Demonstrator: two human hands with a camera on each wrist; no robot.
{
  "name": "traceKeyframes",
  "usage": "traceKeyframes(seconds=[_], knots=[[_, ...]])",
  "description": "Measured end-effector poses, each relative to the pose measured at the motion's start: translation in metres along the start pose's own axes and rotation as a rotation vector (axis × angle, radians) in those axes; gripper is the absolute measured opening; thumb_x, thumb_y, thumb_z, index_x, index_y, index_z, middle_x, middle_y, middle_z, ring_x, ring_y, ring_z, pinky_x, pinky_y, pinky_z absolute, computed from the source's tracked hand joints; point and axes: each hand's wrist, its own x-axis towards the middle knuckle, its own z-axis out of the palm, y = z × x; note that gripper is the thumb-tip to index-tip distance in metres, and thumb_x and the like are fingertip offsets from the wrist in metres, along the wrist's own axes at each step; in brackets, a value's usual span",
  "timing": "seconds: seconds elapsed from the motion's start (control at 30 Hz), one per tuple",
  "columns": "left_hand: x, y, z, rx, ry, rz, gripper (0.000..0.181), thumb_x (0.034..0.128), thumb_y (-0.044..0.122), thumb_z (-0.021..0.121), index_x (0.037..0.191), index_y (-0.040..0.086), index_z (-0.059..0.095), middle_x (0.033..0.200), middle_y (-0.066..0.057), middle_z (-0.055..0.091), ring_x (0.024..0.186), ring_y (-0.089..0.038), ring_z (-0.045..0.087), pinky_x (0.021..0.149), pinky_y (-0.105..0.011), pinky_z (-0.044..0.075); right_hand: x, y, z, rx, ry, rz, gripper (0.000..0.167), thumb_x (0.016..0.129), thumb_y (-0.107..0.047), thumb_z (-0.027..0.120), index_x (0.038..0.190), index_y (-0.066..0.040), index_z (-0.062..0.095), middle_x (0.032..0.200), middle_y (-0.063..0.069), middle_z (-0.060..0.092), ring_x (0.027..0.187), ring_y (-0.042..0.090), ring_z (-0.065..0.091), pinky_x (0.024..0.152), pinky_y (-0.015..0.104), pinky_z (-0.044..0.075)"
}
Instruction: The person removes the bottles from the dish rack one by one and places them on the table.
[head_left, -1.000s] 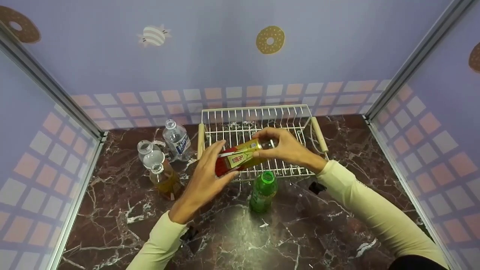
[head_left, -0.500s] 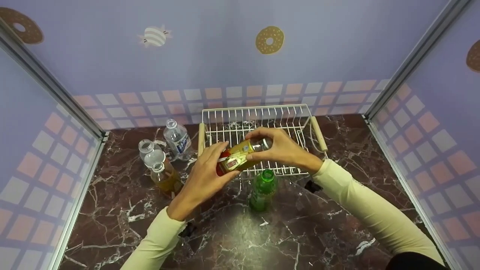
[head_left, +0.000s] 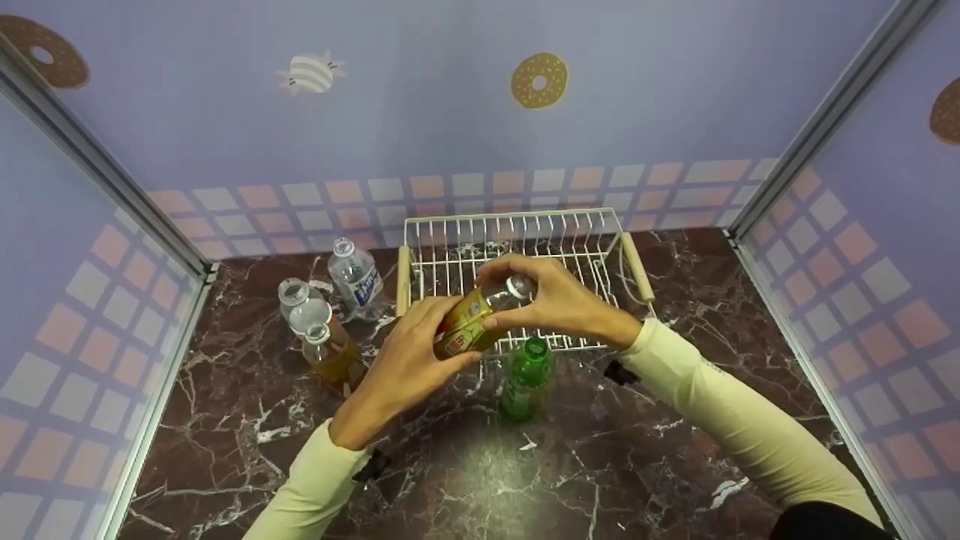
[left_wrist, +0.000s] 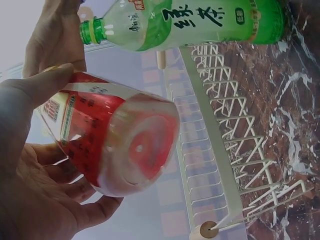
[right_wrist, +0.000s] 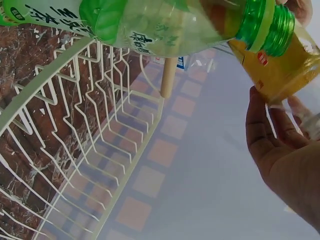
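A plastic bottle with a red and yellow label (head_left: 466, 319) is held tilted above the front of the rack, off the table. My left hand (head_left: 405, 360) grips its lower end; the bottle's base (left_wrist: 142, 147) faces the left wrist camera. Around the shoulder and neck, the fingers of my right hand (head_left: 559, 304) are curled, with the neck pointing up and right. Whether the bottle wears a cap cannot be made out. Just in front of the hands stands an upright green bottle (head_left: 525, 390), uncapped, with a green and white label (left_wrist: 195, 22).
Behind the hands sits a white wire dish rack (head_left: 517, 216) with wooden handles (head_left: 637, 268). To its left stand a clear bottle with a blue label (head_left: 358, 281), another clear-necked bottle (head_left: 304, 311) and a bottle with an amber lower part (head_left: 331, 358). Patterned walls surround the marbled table (head_left: 600, 450).
The labelled bottle has turned in my hands, its neck end swinging left and its label rolling round. My right hand has shifted left with it. The standing bottles and rack stay put.
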Motion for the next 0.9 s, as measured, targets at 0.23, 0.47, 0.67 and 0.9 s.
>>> traceKeyframes(seconds=[0.23,0.47,0.67,0.9], knots=[[-0.02,-0.006,-0.001,-0.081,0.078,-0.078,0.079,0.0855,0.019,0.097,0.152,0.001,0.058,0.145,-0.018,0.062,0.123,-0.033,0.064,0.104,-0.052,0.06,-0.001,0.0,-0.008,0.086,0.005,-0.033,0.068,0.088,-0.016,0.092,0.146,0.003,0.062,0.138,0.015,0.072,0.116,0.03,0.071,0.102,0.05,0.063],[-0.042,-0.017,0.006,-0.188,0.171,-0.098,0.08,0.0853,0.012,0.096,0.152,-0.002,0.054,0.147,-0.021,0.06,0.122,-0.039,0.066,0.1,-0.057,0.064,-0.01,0.015,-0.015,0.095,0.044,0.009,0.063,0.092,-0.017,0.089,0.145,0.004,0.063,0.137,0.015,0.072,0.118,0.033,0.071,0.106,0.058,0.059],[-0.062,-0.03,0.021,-0.219,0.226,-0.116,0.084,0.0847,0.011,0.096,0.154,-0.004,0.052,0.142,-0.02,0.062,0.125,-0.038,0.067,0.106,-0.059,0.061,-0.02,0.031,-0.018,0.1,0.071,0.069,0.061,0.093,-0.021,0.089,0.144,0.002,0.064,0.136,0.011,0.073,0.116,0.032,0.071,0.105,0.056,0.06],[-0.08,-0.043,0.039,-0.237,0.25,-0.12,0.083,0.0831,0.01,0.097,0.152,-0.006,0.053,0.14,-0.018,0.064,0.12,-0.036,0.069,0.102,-0.057,0.063,-0.031,0.046,-0.021,0.118,0.118,0.127,0.057,0.094,-0.023,0.088,0.142,0.0,0.067,0.13,0.008,0.075,0.111,0.034,0.072,0.1,0.045,0.062]])
